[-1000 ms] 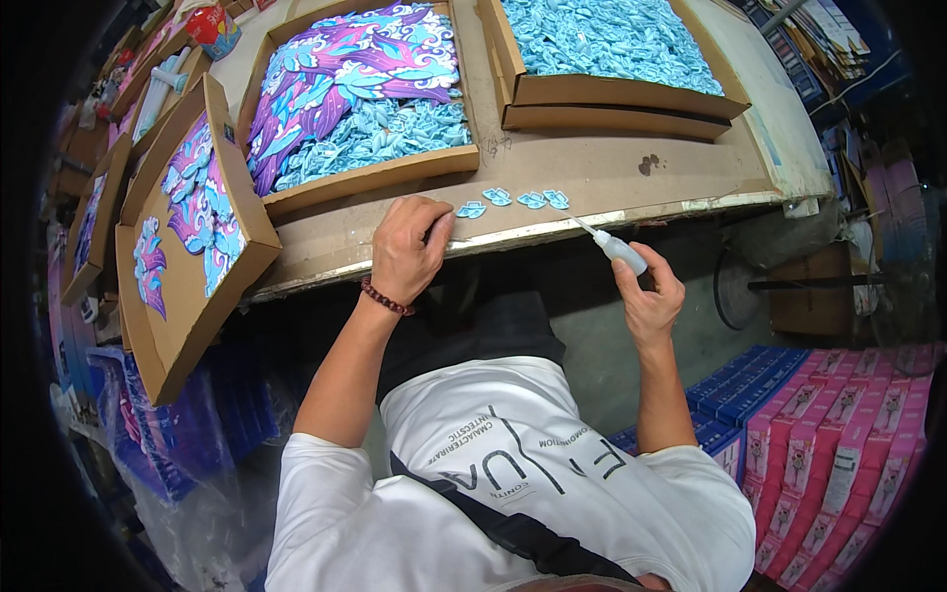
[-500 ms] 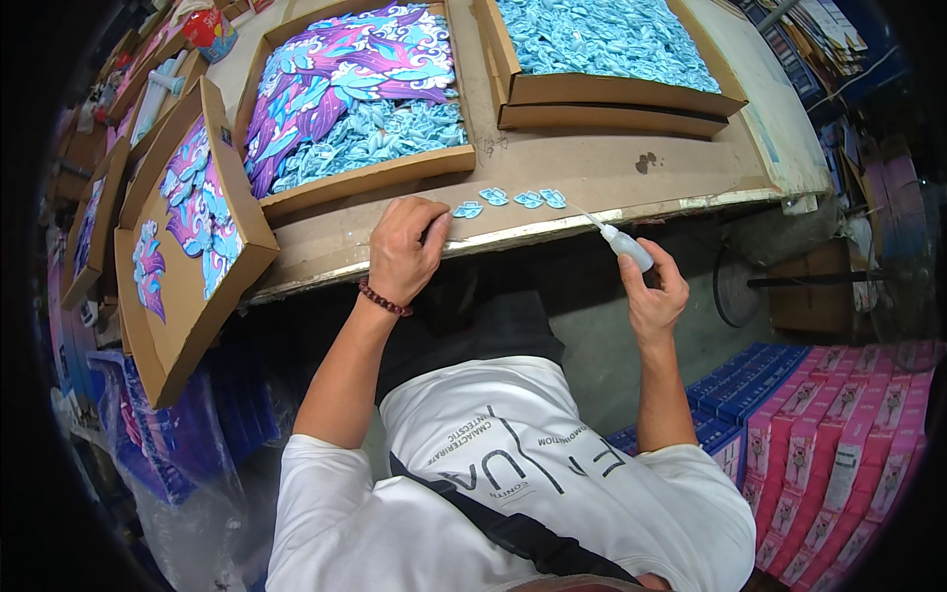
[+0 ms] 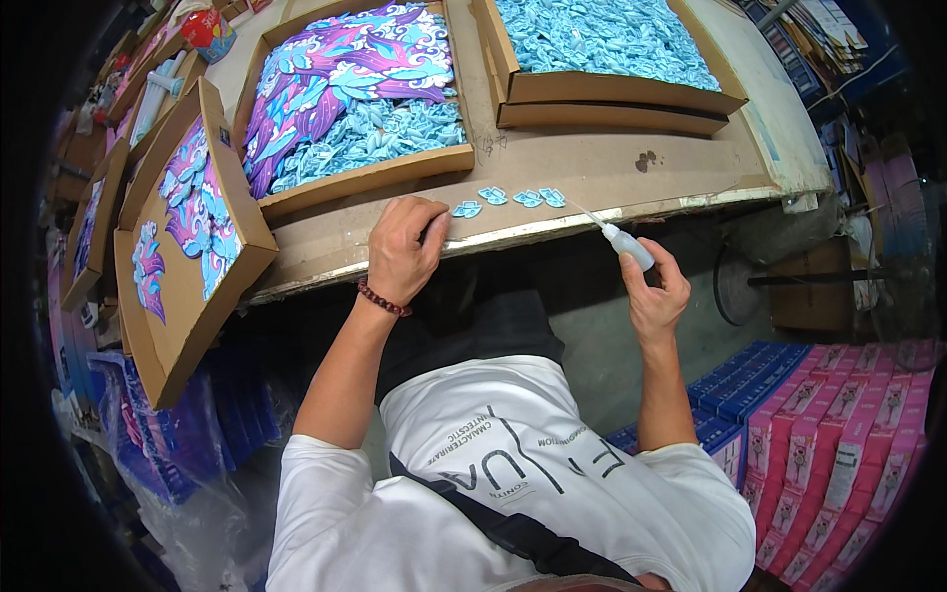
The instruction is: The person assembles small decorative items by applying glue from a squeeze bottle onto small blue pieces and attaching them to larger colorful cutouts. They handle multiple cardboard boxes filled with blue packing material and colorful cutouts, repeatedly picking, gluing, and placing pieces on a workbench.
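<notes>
In my right hand (image 3: pixel 659 291) is a small translucent squeeze bottle (image 3: pixel 631 247) with a long thin nozzle. Its tip points up and left, close to the rightmost of several small light-blue moulded pieces (image 3: pixel 529 199) lying in a row near the table's front edge. My left hand (image 3: pixel 404 249) rests at that edge with its fingers curled under, a beaded bracelet at the wrist. Just right of its thumb lies the leftmost piece (image 3: pixel 467 209). Whatever those curled fingers may hold is hidden.
Beyond my left hand stands a cardboard tray (image 3: pixel 395 170) of purple-and-blue wing-like pieces and light-blue ones. A second box (image 3: pixel 612 91) of light-blue pieces sits back right. Another tray (image 3: pixel 187 340) tilts at the left. Pink boxes (image 3: pixel 838 444) are stacked lower right.
</notes>
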Action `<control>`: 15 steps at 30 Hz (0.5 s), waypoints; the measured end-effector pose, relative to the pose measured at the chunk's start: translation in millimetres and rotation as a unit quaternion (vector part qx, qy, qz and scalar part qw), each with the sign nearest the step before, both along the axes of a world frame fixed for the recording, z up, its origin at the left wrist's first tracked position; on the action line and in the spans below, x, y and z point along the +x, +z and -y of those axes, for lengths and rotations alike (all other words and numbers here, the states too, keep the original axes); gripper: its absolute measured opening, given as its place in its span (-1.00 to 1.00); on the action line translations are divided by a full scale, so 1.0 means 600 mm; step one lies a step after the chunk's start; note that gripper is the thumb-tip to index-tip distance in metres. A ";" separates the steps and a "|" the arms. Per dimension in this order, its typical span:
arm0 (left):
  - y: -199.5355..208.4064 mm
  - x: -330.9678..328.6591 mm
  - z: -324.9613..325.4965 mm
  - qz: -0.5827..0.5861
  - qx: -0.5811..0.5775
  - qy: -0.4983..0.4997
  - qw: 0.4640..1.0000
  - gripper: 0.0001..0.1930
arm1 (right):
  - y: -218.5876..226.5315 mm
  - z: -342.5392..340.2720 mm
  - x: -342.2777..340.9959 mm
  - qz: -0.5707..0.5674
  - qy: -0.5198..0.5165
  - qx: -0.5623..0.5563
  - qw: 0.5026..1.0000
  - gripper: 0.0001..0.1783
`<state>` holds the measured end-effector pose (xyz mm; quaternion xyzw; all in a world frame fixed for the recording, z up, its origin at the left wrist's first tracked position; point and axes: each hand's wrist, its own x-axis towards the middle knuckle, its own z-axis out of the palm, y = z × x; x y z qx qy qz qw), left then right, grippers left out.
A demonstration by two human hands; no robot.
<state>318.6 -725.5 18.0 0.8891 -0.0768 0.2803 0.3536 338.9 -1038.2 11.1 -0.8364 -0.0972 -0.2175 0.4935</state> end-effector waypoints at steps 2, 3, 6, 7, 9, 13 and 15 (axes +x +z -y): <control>0.000 0.000 0.000 -0.001 0.005 0.001 1.000 -0.94 | 0.000 0.001 0.000 0.005 0.001 -0.009 1.000 -0.69; 0.000 0.000 0.000 -0.003 0.000 0.001 1.000 -0.93 | 0.000 0.001 0.000 0.001 0.002 -0.003 1.000 -0.69; 0.000 0.000 0.000 -0.002 0.001 0.001 1.000 -0.93 | 0.000 0.000 0.000 -0.002 0.001 -0.005 1.000 -0.69; 0.000 0.000 0.000 0.001 0.006 0.001 1.000 -0.93 | 0.000 0.000 0.000 0.004 -0.001 -0.004 1.000 -0.69; 0.000 0.000 0.000 0.001 0.002 0.001 1.000 -0.93 | 0.000 -0.001 0.000 0.001 -0.004 0.020 1.000 -0.69; 0.001 0.000 0.000 0.003 0.005 0.000 1.000 -0.93 | 0.004 0.000 -0.001 0.007 0.003 0.021 1.000 -0.68; 0.001 -0.001 0.000 -0.002 0.003 0.000 1.000 -0.93 | 0.005 0.002 -0.004 -0.004 0.005 0.037 0.999 -0.68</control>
